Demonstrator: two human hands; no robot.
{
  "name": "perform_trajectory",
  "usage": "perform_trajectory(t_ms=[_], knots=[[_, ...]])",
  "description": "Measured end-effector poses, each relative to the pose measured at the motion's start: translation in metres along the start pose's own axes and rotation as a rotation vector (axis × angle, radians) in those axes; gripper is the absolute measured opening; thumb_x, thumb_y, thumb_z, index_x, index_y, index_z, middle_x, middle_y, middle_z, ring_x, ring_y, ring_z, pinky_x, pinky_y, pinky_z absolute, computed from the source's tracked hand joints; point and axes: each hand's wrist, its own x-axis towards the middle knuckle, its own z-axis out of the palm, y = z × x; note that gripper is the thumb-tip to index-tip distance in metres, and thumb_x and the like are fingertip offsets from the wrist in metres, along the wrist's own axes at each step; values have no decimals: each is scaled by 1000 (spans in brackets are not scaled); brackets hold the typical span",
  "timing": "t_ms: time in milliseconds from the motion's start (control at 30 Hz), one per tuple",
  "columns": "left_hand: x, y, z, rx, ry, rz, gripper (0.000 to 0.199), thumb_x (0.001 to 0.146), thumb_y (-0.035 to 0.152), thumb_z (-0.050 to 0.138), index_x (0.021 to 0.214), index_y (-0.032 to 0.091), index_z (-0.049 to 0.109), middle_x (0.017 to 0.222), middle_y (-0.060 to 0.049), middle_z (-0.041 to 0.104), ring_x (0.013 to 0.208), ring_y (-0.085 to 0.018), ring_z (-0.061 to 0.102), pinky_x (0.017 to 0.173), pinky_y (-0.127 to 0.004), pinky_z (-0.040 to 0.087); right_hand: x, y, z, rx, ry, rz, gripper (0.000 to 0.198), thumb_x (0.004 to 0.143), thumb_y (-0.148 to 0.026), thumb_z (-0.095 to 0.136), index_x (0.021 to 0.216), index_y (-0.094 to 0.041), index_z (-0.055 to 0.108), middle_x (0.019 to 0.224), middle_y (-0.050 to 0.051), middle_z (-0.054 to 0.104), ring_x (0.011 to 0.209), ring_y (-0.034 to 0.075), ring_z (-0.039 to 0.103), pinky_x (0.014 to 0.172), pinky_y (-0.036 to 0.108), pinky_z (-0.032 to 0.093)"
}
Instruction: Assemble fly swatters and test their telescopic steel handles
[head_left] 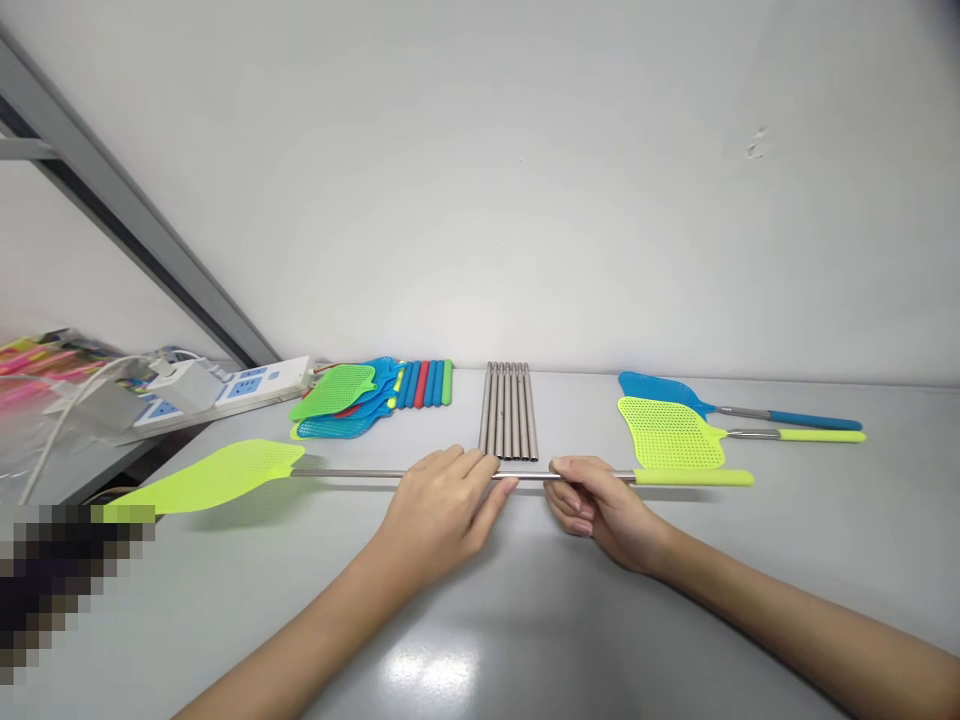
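A yellow-green fly swatter (225, 474) with a long metal rod lies crosswise in front of me, its head to the left and its yellow grip to the right. My left hand (446, 500) is wrapped over the middle of the rod. Closer to the grip, my right hand (600, 505) pinches the same rod between thumb and curled fingers. Just beyond the hands, several metal tubes (508, 410) lie side by side. Two shorter swatters, one blue (660, 390) and one yellow-green (667, 435), rest at the right.
Swatter heads (337, 395) in green and blue are stacked at the back left, beside a row of coloured grips (424, 384). A white power strip (262, 382) with plugs and cables stands at the left, near a grey metal frame (135, 190). The wall closes off the table's back.
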Motion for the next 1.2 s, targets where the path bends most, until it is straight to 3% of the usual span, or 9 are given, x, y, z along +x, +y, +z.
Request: perform_trajectory(t_ms=[267,400,633,900,1067,1200], knots=[[-1,16,0,-31,24,71,21,86,20,33,92,16,53,71,-2,55,63,-16,48,56,-28,37,1,1,3,-47,-52,-5,38,82,-33,43,48,-15,41,42,-5,29,39,7,28,40,22,18],[-2,22,1,-38,61,111,34,74,2,32,101,13,50,81,-5,57,69,-17,48,60,-29,39,-1,1,6,-6,-63,16,39,83,-34,42,48,-15,40,42,-5,28,38,6,28,39,21,18],[-4,26,2,-105,96,118,37,72,-1,31,102,12,48,85,-7,56,73,-18,46,62,-30,39,-3,2,12,31,-66,-1,38,84,-33,41,50,-15,41,42,-6,29,38,6,27,39,21,18],[0,23,1,-139,70,109,19,83,12,33,82,15,52,68,-2,49,62,-15,41,56,-27,34,-4,4,10,-25,-64,9,39,83,-36,42,50,-15,41,42,-6,27,39,6,26,40,21,17],[3,20,1,-66,141,141,26,87,22,35,64,17,47,59,1,45,55,-12,38,52,-25,29,-6,3,10,-149,-82,-4,40,83,-37,43,49,-16,38,43,-6,27,41,6,26,40,22,18],[2,17,1,-10,203,180,30,87,27,36,61,17,46,55,2,43,50,-11,37,48,-25,26,-6,3,10,-219,-118,-58,42,85,-35,40,47,-16,37,43,-5,30,42,7,27,41,22,20]])
